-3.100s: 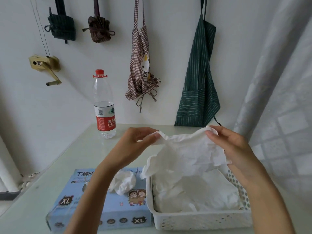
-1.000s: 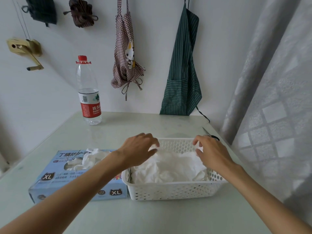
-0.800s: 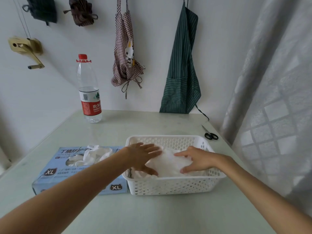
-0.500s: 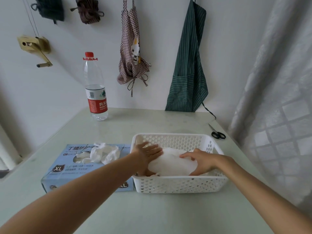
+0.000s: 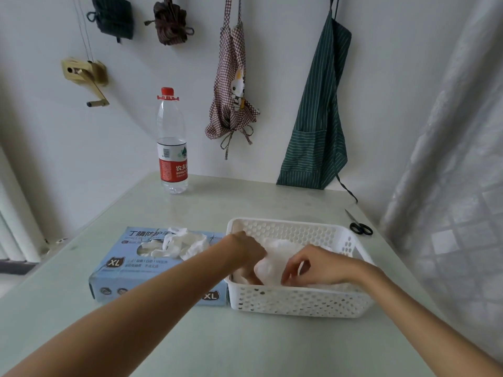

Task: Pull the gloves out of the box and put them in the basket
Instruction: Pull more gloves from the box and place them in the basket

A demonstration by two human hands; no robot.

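Both hands are down inside the white basket (image 5: 299, 300), working on the pile of white gloves (image 5: 275, 263) that fills its floor. The left hand (image 5: 246, 253) dips in over the basket's left wall with its fingers curled downward into the gloves; whether they actually pinch the material cannot be told, since the fingertips are buried. The right hand (image 5: 313, 266) sits just to the right of it, its fingers bent and its fingertips touching the top of the pile, seemingly tucking it down and not lifting it. The relation that matters for the next pull lies to the left: the blue glove box (image 5: 130, 270) stands touching the basket's left side, its long axis running left to right, and 1 tuft of gloves (image 5: 185, 244) sticks up out of its top opening. That tuft lies left of the left hand and near it, while the right hand would have to cross over the basket wall and the other wrist. By this judgement the left hand is the better placed for the next reach
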